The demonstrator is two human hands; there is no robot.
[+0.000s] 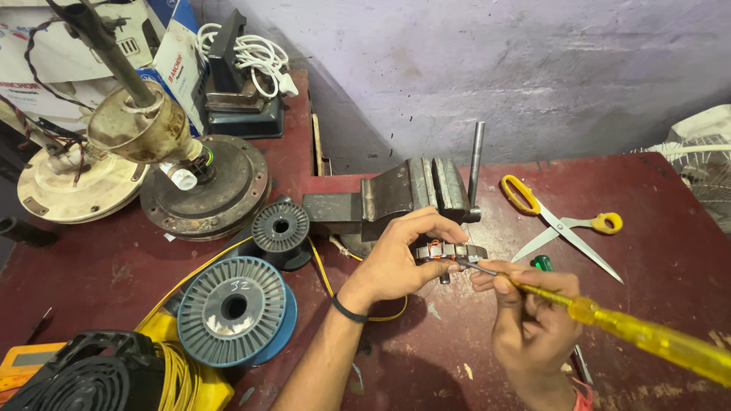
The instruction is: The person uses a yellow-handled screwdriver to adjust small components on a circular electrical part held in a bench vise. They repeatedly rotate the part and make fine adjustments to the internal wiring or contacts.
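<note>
My left hand [396, 259] grips a small round metal stator with copper windings [451, 250], held just above the dark red bench in front of a grey bench vise [396, 194]. My right hand [533, 320] holds a screwdriver with a clear yellow handle [647, 335]; its metal tip rests against the stator's near edge. A black band sits on my left wrist.
Yellow-handled scissors [563, 224] lie open to the right of the vise. Two grey wire spools [236, 308] [280, 227], a coil of yellow wire, fan motor parts [205, 186] and a yellow meter [27, 365] crowd the left side. A green tool handle [542, 262] lies near my right hand.
</note>
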